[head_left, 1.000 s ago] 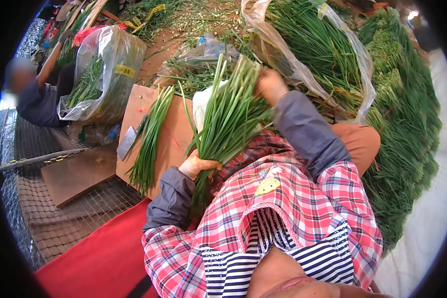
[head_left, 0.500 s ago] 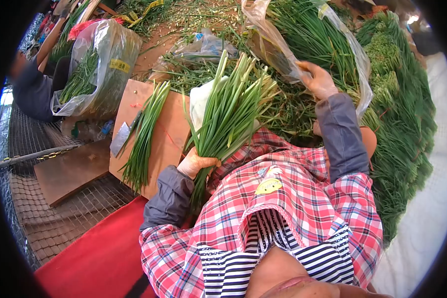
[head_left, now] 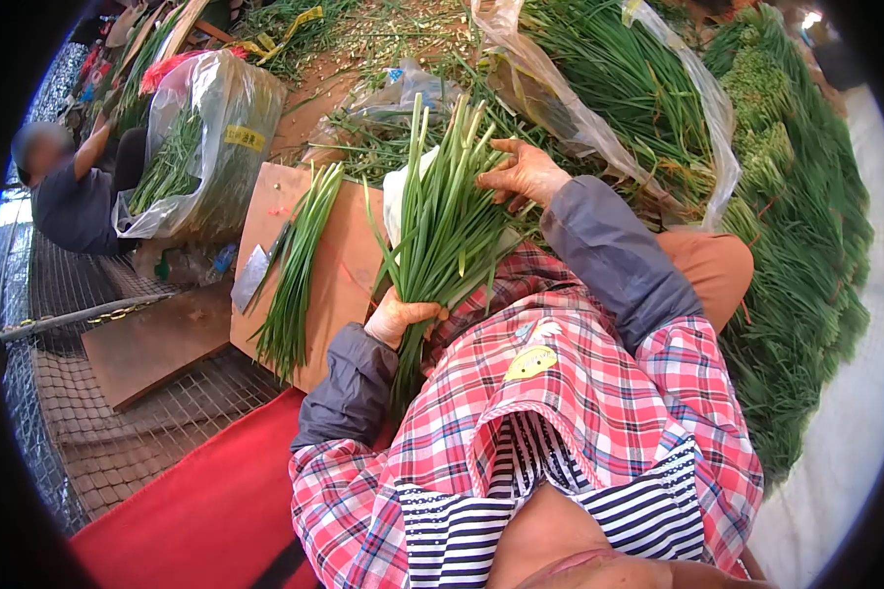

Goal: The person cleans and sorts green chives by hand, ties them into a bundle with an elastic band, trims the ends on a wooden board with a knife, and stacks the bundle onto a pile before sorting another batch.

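My left hand [head_left: 403, 316] is closed around the lower, leafy part of a bunch of garlic chives [head_left: 447, 216], holding it upright over my lap with the pale cut ends pointing up. My right hand [head_left: 525, 177] is at the right side of the bunch, near its stem ends. Its thumb and forefinger are apart, with the fingertips at the outer stems. A smaller bunch of chives [head_left: 300, 280] lies on a wooden board [head_left: 349, 280] to the left. Beside it rests a knife with a broad metal blade [head_left: 250, 277].
An open plastic bag of chives [head_left: 619, 79] lies ahead right, and a long heap of chives [head_left: 796, 265] lines my right side. Loose trimmings cover the ground ahead. Another person [head_left: 74, 196] sits far left by a filled bag [head_left: 236, 172]. A second board [head_left: 157, 339] lies on netting.
My right hand has moved left from beside the plastic bag to the bunch's stems. My left hand still holds the bunch. The view has shifted slightly.
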Demonstrator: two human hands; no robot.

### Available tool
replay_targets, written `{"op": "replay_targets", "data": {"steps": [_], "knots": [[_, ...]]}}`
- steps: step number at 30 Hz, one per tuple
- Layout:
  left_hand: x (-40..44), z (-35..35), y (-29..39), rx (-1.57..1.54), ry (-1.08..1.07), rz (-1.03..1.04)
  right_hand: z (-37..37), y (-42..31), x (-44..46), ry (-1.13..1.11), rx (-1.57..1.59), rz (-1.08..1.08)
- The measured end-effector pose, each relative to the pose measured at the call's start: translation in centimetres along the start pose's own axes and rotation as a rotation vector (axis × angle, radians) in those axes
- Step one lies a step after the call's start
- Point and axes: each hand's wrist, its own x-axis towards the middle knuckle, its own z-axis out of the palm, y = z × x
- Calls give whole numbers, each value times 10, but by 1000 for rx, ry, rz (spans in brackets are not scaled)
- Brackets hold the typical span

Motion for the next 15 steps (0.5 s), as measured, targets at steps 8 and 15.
{"op": "replay_targets", "data": {"steps": [8, 15], "knots": [[2, 12, 5, 139, 44, 33, 16, 5, 14, -74, -331, 40], [1, 11, 6, 95, 33, 7, -51, 26, 27, 394, 655, -196]]}}
